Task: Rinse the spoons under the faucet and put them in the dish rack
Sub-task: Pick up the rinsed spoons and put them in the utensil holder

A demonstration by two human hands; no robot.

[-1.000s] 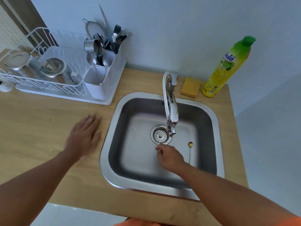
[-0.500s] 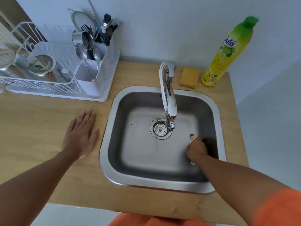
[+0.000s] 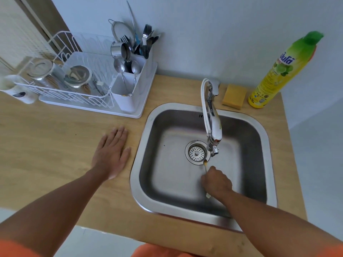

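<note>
Broadly, the job looks well advanced: taking the sink [image 3: 146, 164] as the landmark, the wooden surface [image 3: 46, 141] spreads out to its left, and on that surface, up and to the left of the sink, stands the white dish rack [image 3: 78, 97], whose cutlery holder already carries at least two spoons [image 3: 119, 68] bowl-up among forks and other utensils. I judge those to be finished pieces. Over the sink's middle arches the faucet [image 3: 213, 127], its nozzle just beside the drain strainer [image 3: 197, 152]; no stream of water can be made out, so whether it is running I cannot tell. On the surface just left of the sink the left hand [image 3: 111, 154] lies flat, its fingers spread wide and holding nothing. Inside the sink, toward its near right side, the right hand [image 3: 216, 182] is closed around the thin handle of a small gold spoon [image 3: 205, 162], whose bowl points toward the drain, close below the nozzle, while the handle's end pokes out beneath the wrist. No other loose spoon shows in the sink, so this seems to be the last one; its rinse and its trip to the rack's holder are what remain.
</note>
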